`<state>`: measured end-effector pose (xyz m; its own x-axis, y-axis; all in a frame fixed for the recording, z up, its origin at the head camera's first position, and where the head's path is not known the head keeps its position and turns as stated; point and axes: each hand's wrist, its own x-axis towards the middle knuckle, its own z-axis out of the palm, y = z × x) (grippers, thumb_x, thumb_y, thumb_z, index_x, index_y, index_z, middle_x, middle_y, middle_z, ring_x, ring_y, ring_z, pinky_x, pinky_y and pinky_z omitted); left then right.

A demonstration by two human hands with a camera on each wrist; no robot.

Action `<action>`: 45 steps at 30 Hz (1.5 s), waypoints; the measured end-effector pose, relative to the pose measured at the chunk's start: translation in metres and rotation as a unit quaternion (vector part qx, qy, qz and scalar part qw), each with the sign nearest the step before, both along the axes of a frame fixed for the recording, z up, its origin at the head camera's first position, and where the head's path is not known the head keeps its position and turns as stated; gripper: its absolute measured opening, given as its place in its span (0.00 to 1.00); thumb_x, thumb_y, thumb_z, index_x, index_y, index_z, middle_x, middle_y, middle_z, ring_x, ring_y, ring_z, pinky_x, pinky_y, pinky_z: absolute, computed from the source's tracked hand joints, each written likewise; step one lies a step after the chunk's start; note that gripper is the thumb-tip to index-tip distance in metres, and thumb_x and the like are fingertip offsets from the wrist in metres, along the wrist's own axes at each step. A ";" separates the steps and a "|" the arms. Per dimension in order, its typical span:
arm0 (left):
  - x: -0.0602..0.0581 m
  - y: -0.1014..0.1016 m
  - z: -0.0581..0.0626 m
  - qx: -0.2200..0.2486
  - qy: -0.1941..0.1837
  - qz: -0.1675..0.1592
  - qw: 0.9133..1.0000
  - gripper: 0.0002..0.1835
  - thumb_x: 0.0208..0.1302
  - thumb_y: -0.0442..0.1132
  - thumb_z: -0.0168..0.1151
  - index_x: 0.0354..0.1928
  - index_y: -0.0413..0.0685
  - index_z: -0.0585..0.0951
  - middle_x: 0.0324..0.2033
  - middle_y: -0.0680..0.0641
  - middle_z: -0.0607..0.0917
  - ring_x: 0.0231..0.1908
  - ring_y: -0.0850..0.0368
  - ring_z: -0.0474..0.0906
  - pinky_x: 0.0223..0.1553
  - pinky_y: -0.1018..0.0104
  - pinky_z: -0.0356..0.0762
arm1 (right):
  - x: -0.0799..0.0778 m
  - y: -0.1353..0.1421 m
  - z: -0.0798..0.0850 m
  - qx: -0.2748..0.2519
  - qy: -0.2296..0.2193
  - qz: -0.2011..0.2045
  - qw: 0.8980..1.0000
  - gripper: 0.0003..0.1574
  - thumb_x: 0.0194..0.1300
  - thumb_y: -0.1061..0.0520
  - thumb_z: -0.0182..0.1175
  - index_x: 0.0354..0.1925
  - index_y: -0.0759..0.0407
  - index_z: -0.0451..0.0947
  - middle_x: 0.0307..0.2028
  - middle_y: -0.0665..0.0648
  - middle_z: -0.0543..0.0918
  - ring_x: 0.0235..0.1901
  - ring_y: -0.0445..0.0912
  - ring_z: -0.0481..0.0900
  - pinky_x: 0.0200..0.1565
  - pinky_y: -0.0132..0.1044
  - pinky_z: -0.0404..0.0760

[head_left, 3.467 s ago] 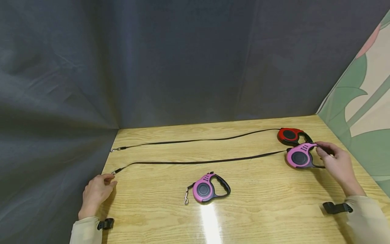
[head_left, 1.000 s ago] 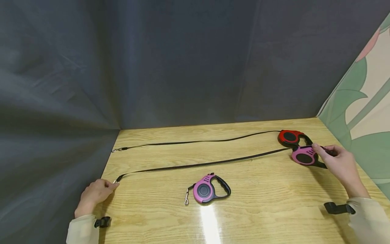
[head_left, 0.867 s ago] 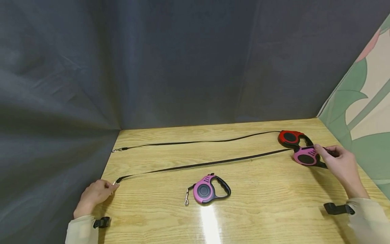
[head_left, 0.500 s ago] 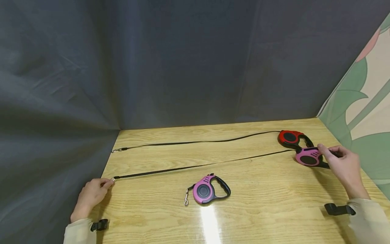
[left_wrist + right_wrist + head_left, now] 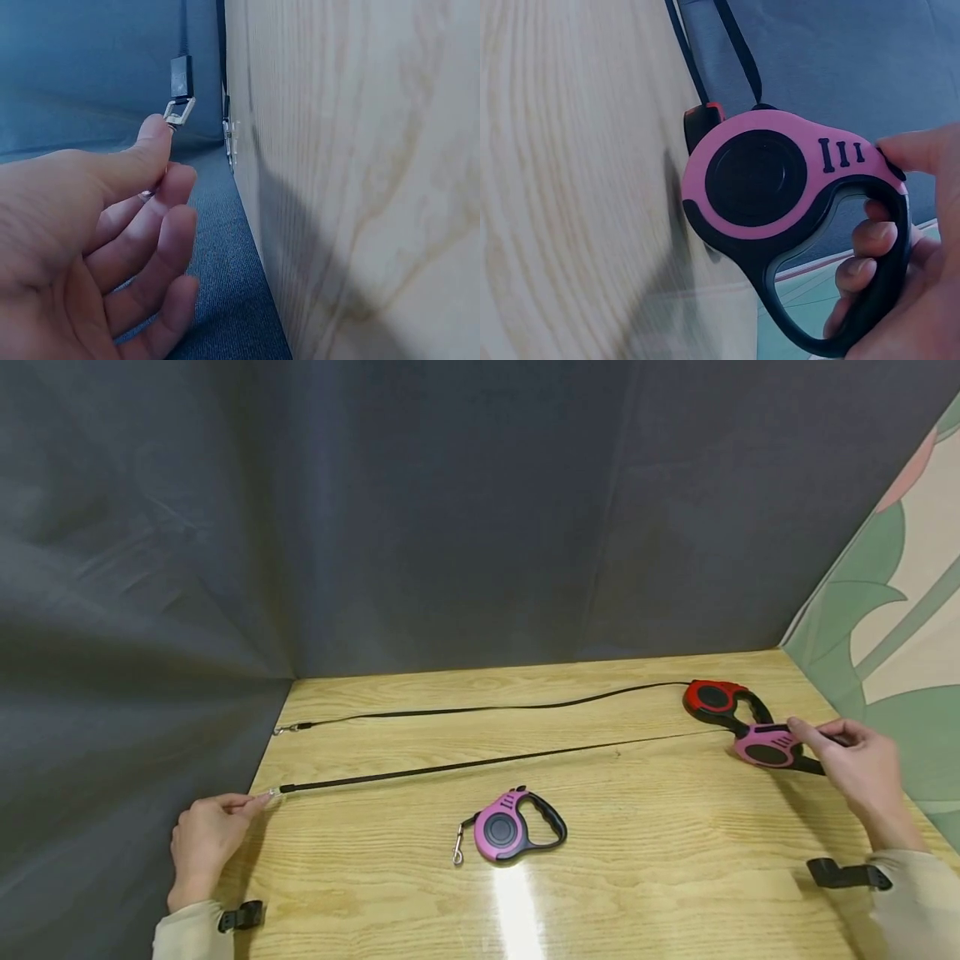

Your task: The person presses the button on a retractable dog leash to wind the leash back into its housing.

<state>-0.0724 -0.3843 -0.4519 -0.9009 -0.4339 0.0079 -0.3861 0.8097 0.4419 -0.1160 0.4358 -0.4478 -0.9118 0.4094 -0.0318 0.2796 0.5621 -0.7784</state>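
My right hand (image 5: 862, 768) grips the black handle of a pink retractable dog leash (image 5: 712, 217), fingers through the loop and thumb on the button end. The case is raised off the table at the right. From it a black strap (image 5: 450, 767) stretches nearly straight to the left side. There my left hand (image 5: 208, 839) pinches the metal snap hook (image 5: 178, 112) between thumb and forefinger; most of the hook is hidden by the fingers. A red retractable leash (image 5: 712, 697) lies just behind the pink one, its own strap (image 5: 480, 707) pulled out and ending in a snap hook (image 5: 287, 728).
A second pink leash (image 5: 500, 829) lies at the middle front of the wooden table (image 5: 637, 893), its strap wound in and its hook beside it. Dark cloth (image 5: 465, 527) hangs behind and at the left. A patterned panel (image 5: 892, 635) stands at the right.
My left hand has taken the hook between its fingertips and moved slightly left. My right hand has tilted the pink leash and shifted it right. The strap has straightened.
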 end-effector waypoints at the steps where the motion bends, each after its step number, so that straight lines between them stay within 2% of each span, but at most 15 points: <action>1: 0.000 0.000 0.000 0.000 0.002 -0.004 1.000 0.28 0.68 0.61 0.72 0.48 0.40 0.92 0.33 0.41 0.93 0.21 0.54 0.79 0.25 0.59 0.71 | 0.000 0.000 0.001 0.002 -0.004 -0.002 1.000 0.26 0.71 0.30 0.65 0.36 0.50 0.80 0.22 0.36 0.71 0.29 0.41 0.64 0.30 0.43 0.62; 7: 0.000 -0.003 -0.002 -0.013 0.018 -0.029 0.999 0.20 0.75 0.50 0.69 0.51 0.38 0.91 0.40 0.36 0.93 0.30 0.46 0.86 0.27 0.57 0.73 | 0.000 -0.001 0.004 0.015 -0.020 -0.005 1.000 0.30 0.70 0.28 0.64 0.36 0.52 0.80 0.20 0.39 0.69 0.29 0.43 0.63 0.30 0.43 0.62; 13: -0.001 -0.002 -0.003 -0.017 0.038 -0.022 0.999 0.19 0.74 0.48 0.69 0.50 0.38 0.91 0.39 0.36 0.93 0.32 0.43 0.87 0.29 0.54 0.74 | 0.001 0.001 0.005 0.029 -0.016 0.002 0.999 0.30 0.70 0.28 0.65 0.33 0.52 0.81 0.19 0.41 0.68 0.29 0.43 0.63 0.30 0.44 0.61; 18: 0.000 -0.001 -0.001 -0.016 0.061 -0.017 0.998 0.17 0.74 0.47 0.69 0.49 0.39 0.91 0.40 0.36 0.93 0.35 0.38 0.87 0.34 0.46 0.75 | 0.003 0.002 0.005 0.040 -0.019 0.014 0.999 0.31 0.71 0.30 0.65 0.34 0.55 0.82 0.24 0.40 0.72 0.33 0.43 0.63 0.32 0.41 0.62; 23: 0.001 -0.001 -0.001 -0.015 0.075 -0.013 0.997 0.16 0.73 0.46 0.70 0.48 0.39 0.91 0.39 0.36 0.93 0.33 0.40 0.86 0.35 0.46 0.74 | 0.004 0.004 0.008 0.040 -0.028 0.019 0.999 0.31 0.71 0.30 0.64 0.35 0.56 0.82 0.28 0.41 0.72 0.37 0.46 0.63 0.34 0.40 0.63; 30: 0.001 -0.003 -0.004 -0.019 0.087 -0.011 0.996 0.16 0.72 0.47 0.71 0.47 0.40 0.92 0.37 0.37 0.93 0.26 0.54 0.81 0.32 0.51 0.72 | 0.007 0.006 0.010 0.037 -0.026 0.019 0.999 0.29 0.71 0.30 0.65 0.34 0.54 0.83 0.30 0.40 0.72 0.38 0.47 0.62 0.34 0.39 0.62; 33: 0.001 -0.003 -0.004 -0.018 0.090 -0.013 0.996 0.16 0.72 0.47 0.71 0.47 0.40 0.92 0.37 0.37 0.93 0.26 0.53 0.82 0.33 0.51 0.73 | 0.008 0.005 0.010 0.029 -0.021 0.019 0.999 0.29 0.71 0.31 0.65 0.34 0.55 0.82 0.28 0.42 0.71 0.35 0.46 0.62 0.33 0.41 0.61; 36: 0.002 -0.002 -0.003 -0.017 0.093 -0.017 0.995 0.16 0.72 0.47 0.72 0.47 0.39 0.92 0.37 0.37 0.93 0.30 0.45 0.85 0.35 0.48 0.74 | 0.008 0.005 0.010 0.019 -0.017 0.018 1.000 0.28 0.71 0.31 0.66 0.34 0.53 0.81 0.29 0.42 0.70 0.35 0.45 0.61 0.32 0.42 0.61; 40: 0.003 0.000 -0.001 -0.016 0.100 -0.026 0.995 0.16 0.72 0.46 0.72 0.47 0.38 0.92 0.39 0.35 0.93 0.38 0.34 0.88 0.39 0.42 0.76 | 0.007 0.003 0.009 0.006 -0.010 0.013 1.000 0.26 0.70 0.32 0.67 0.35 0.52 0.83 0.31 0.36 0.72 0.37 0.43 0.62 0.33 0.40 0.63; 45: 0.003 0.003 0.000 -0.011 0.098 -0.024 0.995 0.17 0.73 0.47 0.70 0.48 0.38 0.92 0.41 0.35 0.93 0.41 0.32 0.87 0.41 0.41 0.76 | 0.005 0.002 0.008 -0.018 0.008 0.014 1.000 0.18 0.70 0.34 0.68 0.39 0.45 0.83 0.31 0.23 0.74 0.38 0.34 0.66 0.35 0.32 0.68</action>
<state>-0.0695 -0.3816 -0.4520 -0.9006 -0.3882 0.1952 -0.2548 0.8357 0.4865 -0.1109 0.4375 -0.4401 -0.9233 0.3828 -0.0310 0.2514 0.5413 -0.8024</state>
